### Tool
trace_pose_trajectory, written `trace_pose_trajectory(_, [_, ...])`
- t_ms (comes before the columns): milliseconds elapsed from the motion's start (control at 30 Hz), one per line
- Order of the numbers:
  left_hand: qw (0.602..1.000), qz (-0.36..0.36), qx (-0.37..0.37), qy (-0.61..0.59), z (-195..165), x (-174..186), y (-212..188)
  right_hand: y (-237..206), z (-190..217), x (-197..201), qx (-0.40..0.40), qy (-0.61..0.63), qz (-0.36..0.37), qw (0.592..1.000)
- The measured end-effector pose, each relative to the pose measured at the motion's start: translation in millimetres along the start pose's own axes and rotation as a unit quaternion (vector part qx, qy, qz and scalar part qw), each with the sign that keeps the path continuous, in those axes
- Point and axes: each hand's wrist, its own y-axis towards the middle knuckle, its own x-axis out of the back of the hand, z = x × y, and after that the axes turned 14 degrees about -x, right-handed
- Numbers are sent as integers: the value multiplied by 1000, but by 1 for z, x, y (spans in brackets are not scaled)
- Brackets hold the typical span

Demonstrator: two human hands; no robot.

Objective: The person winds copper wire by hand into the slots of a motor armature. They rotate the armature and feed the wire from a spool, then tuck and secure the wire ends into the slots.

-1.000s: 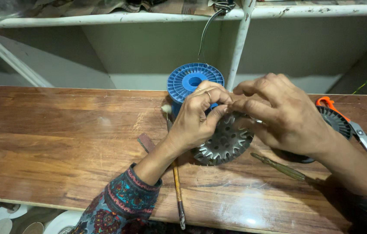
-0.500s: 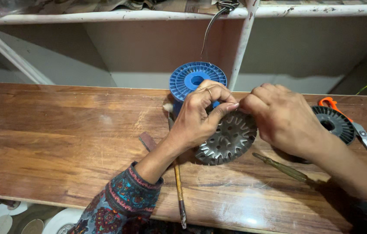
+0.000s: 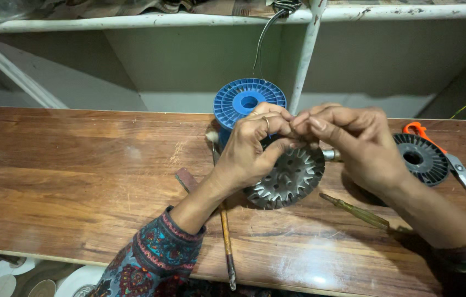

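The left hand (image 3: pixel 255 146) is gripping a round metal disc with notched teeth (image 3: pixel 287 177), holding it tilted up on edge over the middle of the wooden bench (image 3: pixel 68 181), nearer the far edge than the near one. Its thumb is pressing on the disc's upper face and its other fingers (image 3: pixel 268 118) are curling over the top rim, closed on it. The right hand (image 3: pixel 362 148) is meeting the left just above the disc, its fingers pinched together at the tips; whatever they are pinching is too small to make out. A short metal shaft (image 3: pixel 330 155) is sticking out of the disc toward the right hand.

Just behind the hands a blue plastic spool (image 3: pixel 244 99) is standing at the far edge of the bench, partly hidden by the left fingers. A thin brush (image 3: pixel 225 231) is lying under the left wrist, running toward the near edge, and a small dark flat piece (image 3: pixel 186 179) is lying just beside it. A yellowish screwdriver (image 3: pixel 356 212) is lying under the right forearm. Toward the right end of the bench a black ribbed disc (image 3: pixel 422 159) is lying flat, with orange-handled scissors (image 3: pixel 464 170) touching its far side. A white shelf frame (image 3: pixel 304 60) is rising behind the bench.
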Motion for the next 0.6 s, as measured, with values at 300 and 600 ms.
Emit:
trace_pose_trajectory(300, [1000, -1, 1, 3, -5, -1, 3, -7, 38, -10, 181, -610, -80, 767])
trace_pose_trajectory(600, [999, 9, -35, 12, -3, -2, 1, -5, 23, 12, 54, -179, 89, 978])
